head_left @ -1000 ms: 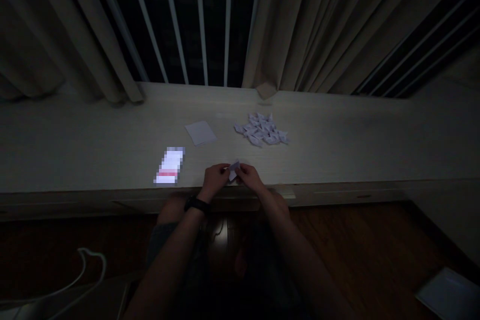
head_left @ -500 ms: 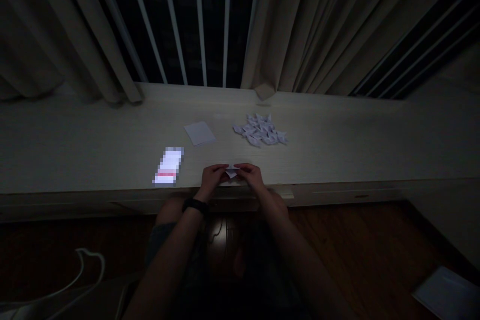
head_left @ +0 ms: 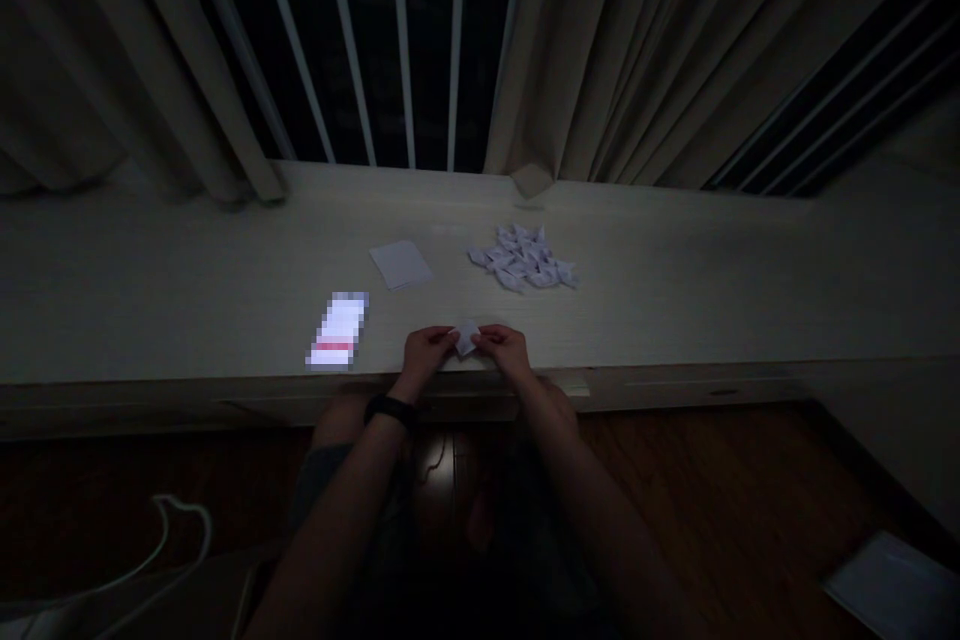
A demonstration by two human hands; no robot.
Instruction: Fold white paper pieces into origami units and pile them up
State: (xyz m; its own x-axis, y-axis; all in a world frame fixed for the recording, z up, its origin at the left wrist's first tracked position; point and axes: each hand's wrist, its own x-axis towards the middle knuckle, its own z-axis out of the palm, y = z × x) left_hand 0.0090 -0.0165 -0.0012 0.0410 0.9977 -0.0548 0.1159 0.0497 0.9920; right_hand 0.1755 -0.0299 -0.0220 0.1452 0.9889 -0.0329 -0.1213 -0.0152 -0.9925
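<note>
A small folded piece of white paper (head_left: 466, 338) is held between my two hands, just above the front edge of the pale ledge. My left hand (head_left: 427, 358), with a dark band on its wrist, pinches the paper's left side. On the opposite side my right hand (head_left: 506, 352) grips it between thumb and fingers. Beyond the hands lies a pile of folded white paper pieces (head_left: 523, 258) with pointed ends. To its left rests a flat square stack of white paper (head_left: 401, 264).
A lit phone (head_left: 339, 330), its screen blurred out, lies left of my hands on the ledge (head_left: 690, 290). Curtains (head_left: 585, 50) and a barred window stand behind. A white cable (head_left: 206, 520) curls at lower left, and a pale flat object (head_left: 896, 580) is at lower right.
The paper in my hands has gone from an opened, pointed shape to a flatter diamond facing up. My right hand has shifted slightly right. The pile, stack and phone stay put.
</note>
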